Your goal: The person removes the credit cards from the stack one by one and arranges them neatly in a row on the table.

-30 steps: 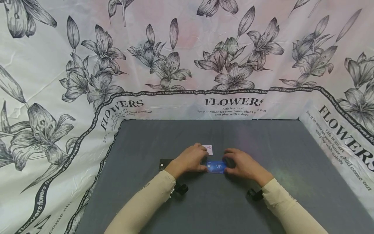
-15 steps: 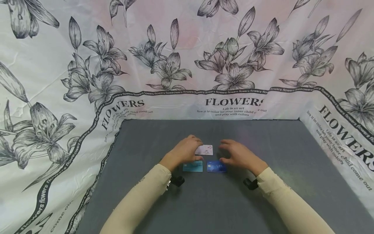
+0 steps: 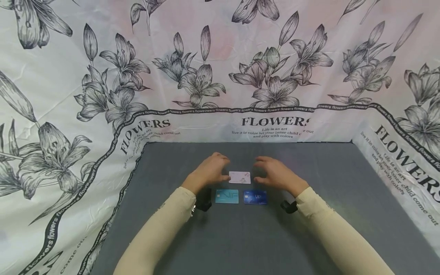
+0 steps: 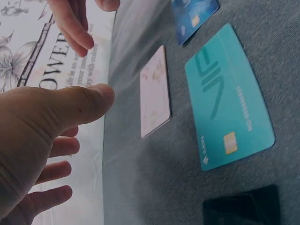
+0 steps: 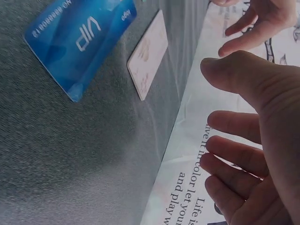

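A pale pink card (image 3: 240,177) with a floral print lies flat on the grey table. In front of it lie a teal VIP card (image 3: 227,196) and, to the right, a dark blue VIP card (image 3: 255,197). My left hand (image 3: 208,172) hovers just left of the pink card, its thumb and fingers spread apart and holding nothing. On the other side, my right hand (image 3: 279,176) is likewise spread and bare, thumb toward the pink card. In the left wrist view a black card (image 4: 243,206) shows beside the teal one; my left arm hides it in the head view.
The grey table (image 3: 237,236) ends at a white and pink cloth wall (image 3: 213,126) printed with flowers and lettering. A black wrist strap piece (image 3: 289,206) hangs under the right wrist, and another (image 3: 204,204) under the left.
Both hands have drawn up off the teal and blue cards and moved away toward the far side, to either side of the pink card. The teal card has come into full view.
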A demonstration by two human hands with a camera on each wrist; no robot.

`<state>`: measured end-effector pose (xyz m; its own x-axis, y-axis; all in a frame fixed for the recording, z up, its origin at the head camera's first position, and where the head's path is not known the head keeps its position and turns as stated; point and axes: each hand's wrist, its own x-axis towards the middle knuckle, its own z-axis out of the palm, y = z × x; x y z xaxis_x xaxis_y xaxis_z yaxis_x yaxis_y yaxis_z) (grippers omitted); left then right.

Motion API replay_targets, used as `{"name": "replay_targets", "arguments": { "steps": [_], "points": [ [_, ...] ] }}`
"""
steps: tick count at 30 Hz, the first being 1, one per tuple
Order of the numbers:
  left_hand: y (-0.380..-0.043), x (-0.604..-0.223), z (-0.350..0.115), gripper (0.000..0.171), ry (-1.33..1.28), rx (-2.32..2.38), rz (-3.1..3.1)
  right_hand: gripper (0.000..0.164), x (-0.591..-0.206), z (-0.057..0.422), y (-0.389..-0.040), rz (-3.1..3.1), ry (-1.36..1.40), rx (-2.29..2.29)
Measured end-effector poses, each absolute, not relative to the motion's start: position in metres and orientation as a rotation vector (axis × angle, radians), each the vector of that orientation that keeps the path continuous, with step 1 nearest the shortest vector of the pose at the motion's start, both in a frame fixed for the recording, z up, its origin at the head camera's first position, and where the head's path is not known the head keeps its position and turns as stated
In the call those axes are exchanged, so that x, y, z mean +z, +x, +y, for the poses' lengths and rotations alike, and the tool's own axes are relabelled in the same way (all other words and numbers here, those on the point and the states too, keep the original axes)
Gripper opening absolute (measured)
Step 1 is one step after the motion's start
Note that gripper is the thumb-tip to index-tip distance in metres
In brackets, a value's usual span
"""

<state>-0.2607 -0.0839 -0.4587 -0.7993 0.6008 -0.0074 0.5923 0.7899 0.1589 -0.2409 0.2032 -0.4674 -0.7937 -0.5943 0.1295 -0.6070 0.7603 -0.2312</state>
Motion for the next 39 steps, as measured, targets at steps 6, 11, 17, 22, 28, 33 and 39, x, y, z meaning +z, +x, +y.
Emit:
{"name": "replay_targets", "arguments": {
  "steps": [6, 11, 17, 22, 28, 33, 39],
  "points": [
    [-0.267, -0.458, -0.088, 0.060, 0.977, 0.221, 2.944, 0.052, -0.467, 0.200, -0.251, -2.919, 0.988, 0.425],
    [-0.271, -0.461, -0.087, 0.062, 0.929, 0.238, 2.926, 0.050, -0.471, 0.197, -0.258, -2.930, 1.002, 0.427],
    [-0.277, -0.472, -0.083, 0.062, 0.904, 0.243, 2.906, 0.049, -0.478, 0.193, -0.262, -2.934, 1.003, 0.416],
    [-0.280, -0.482, -0.080, 0.063, 0.893, 0.254, 2.878, 0.049, -0.486, 0.191, -0.265, -2.930, 1.008, 0.421],
    [-0.278, -0.491, -0.073, 0.059, 0.898, 0.239, 2.853, 0.051, -0.494, 0.185, -0.267, -2.961, 0.990, 0.455],
    [-0.276, -0.495, -0.069, 0.053, 0.952, 0.227, 2.853, 0.052, -0.500, 0.181, -0.266, -2.991, 0.971, 0.473],
    [-0.278, -0.500, -0.070, 0.052, 0.953, 0.232, 2.857, 0.052, -0.503, 0.180, -0.266, -3.010, 0.954, 0.492]
  ]
}}
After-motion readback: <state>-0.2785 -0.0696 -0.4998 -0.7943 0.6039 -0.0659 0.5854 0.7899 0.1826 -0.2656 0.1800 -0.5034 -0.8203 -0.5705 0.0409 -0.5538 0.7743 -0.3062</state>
